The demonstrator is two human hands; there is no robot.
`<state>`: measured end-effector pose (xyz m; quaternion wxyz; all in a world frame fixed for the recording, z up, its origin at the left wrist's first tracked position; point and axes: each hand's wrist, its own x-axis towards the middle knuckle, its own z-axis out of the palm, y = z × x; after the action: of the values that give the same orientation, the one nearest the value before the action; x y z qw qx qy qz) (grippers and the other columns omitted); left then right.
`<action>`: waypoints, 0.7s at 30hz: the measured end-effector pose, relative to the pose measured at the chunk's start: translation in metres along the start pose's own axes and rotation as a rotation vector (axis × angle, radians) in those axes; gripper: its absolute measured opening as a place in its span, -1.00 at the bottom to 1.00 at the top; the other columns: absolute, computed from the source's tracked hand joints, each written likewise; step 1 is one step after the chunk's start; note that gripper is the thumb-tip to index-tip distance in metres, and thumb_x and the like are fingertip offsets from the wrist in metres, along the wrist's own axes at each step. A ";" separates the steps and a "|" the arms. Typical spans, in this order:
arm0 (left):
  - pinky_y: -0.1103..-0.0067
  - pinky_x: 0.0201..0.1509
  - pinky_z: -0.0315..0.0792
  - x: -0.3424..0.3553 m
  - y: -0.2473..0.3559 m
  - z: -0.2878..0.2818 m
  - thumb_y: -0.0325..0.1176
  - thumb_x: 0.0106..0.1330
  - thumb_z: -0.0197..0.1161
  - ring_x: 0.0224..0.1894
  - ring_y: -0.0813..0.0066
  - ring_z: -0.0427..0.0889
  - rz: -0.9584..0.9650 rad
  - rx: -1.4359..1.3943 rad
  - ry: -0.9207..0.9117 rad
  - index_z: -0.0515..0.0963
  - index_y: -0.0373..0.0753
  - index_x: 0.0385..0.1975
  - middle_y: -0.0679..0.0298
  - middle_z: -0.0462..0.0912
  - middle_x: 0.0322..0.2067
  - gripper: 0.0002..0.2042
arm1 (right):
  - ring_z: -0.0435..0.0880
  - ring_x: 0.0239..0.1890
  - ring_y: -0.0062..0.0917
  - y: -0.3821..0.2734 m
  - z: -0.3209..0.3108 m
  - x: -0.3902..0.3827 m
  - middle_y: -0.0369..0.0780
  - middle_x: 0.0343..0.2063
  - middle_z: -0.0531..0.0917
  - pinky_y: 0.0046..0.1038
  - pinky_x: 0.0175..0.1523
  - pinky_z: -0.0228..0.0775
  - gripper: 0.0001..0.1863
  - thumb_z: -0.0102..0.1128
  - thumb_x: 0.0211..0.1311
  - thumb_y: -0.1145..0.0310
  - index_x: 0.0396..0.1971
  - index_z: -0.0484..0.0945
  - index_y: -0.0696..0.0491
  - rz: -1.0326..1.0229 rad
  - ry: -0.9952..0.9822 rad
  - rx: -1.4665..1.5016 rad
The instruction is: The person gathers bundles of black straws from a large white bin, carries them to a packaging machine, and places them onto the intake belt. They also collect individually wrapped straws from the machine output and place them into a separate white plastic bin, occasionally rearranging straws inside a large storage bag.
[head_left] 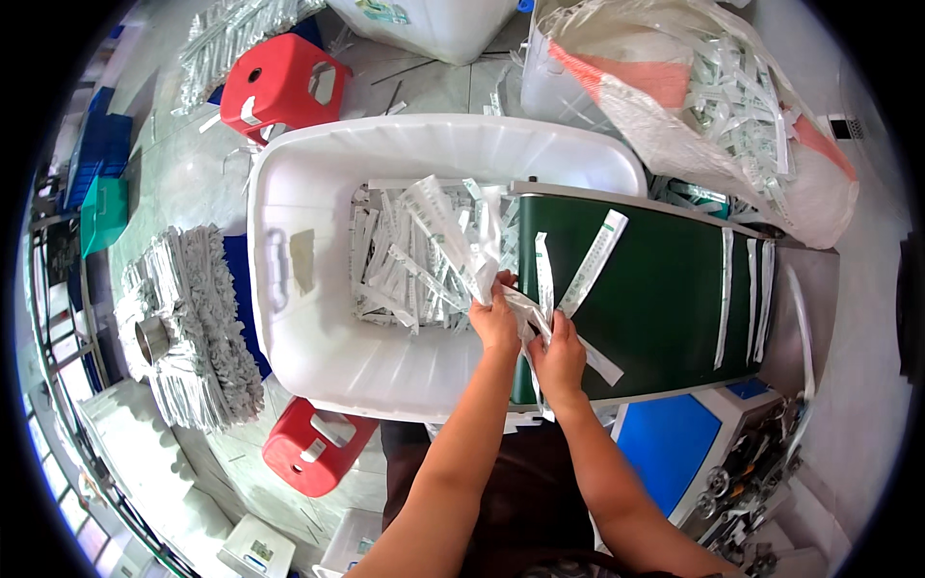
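Floor: grey tiles [448,87] run around my work, strewn with stray scraps.
Belt: one green conveyor belt [665,289] lies to the right, its left end reaching over one white tub [385,371].
Left hand: my left hand [494,318] is closed around a bunch of white printed packet strips [443,226] that fans up over the tub; overlap hides their number.
Right hand: my right hand [557,358] is beside it, over the belt's left end, fingers narrowed on the lower ends of strips.
Strips on belt: three narrow strips [725,299] lie side by side at the right end; one broad strip [594,262] slants away from my right fingertips, though I cannot tell whether I grip it; one slim strip [544,270] stands left of that.
Tub contents: a loose heap of strips [381,260], too tangled to count.
Stools: two, both red, one far left [279,77], one near left [299,453].
Stacks: two of silvery-white strips, one at left [183,318], one far left [226,43].
Sack: one woven sack [824,212], far right, filled with strips.
Bin: one teal bin [104,214], left.
Machine: one blue panel [670,438], near right.
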<state>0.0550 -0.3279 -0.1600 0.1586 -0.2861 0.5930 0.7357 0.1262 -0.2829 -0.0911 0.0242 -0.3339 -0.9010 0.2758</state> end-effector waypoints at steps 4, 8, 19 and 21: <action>0.73 -0.63 0.17 0.030 0.030 -0.072 -0.38 0.20 -0.04 -0.69 0.67 0.23 -0.383 -0.268 -0.022 0.34 -0.34 -0.35 0.37 0.28 -0.68 -0.85 | 0.45 -0.45 -0.20 -0.051 0.036 -0.013 -0.11 -0.52 0.45 -0.28 -0.43 0.28 -0.75 0.04 -0.18 0.49 -0.38 0.36 0.12 0.026 -0.180 0.131; 0.77 -0.69 0.02 0.072 0.057 -0.173 -0.33 0.18 -0.01 -0.72 0.73 0.12 -0.382 -0.137 0.083 0.34 -0.33 -0.34 0.47 0.18 -0.74 -0.81 | 0.48 -0.50 -0.37 -0.077 0.104 -0.039 -0.18 -0.57 0.48 -0.41 -0.45 0.28 -0.74 0.09 -0.11 0.43 -0.32 0.38 0.10 0.301 -0.475 0.490; 0.79 -0.73 -0.08 0.112 0.096 -0.272 -0.33 0.21 -0.04 -0.75 0.77 0.05 -0.215 0.103 0.201 0.32 -0.36 -0.38 0.47 0.09 -0.77 -0.81 | 0.37 -0.60 -0.69 0.029 0.254 -0.005 -0.36 -0.66 0.43 -0.62 -0.48 0.21 -0.85 0.03 0.06 0.38 -0.38 0.44 0.12 0.675 -0.053 0.528; 0.79 -0.73 -0.10 0.102 0.102 -0.268 -0.33 0.22 -0.05 -0.75 0.79 0.03 -0.216 0.173 0.268 0.32 -0.35 -0.39 0.48 0.08 -0.76 -0.82 | 0.46 -0.30 -0.41 0.074 0.267 0.002 -0.16 -0.35 0.48 -0.44 -0.22 0.29 -0.47 0.23 -0.14 0.25 -0.15 0.32 0.17 0.522 0.008 -0.091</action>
<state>-0.0212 -0.6223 -0.1787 0.1804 -0.4290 0.6356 0.6160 0.1076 -0.3639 -0.3552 -0.0592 -0.5567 -0.7959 0.2307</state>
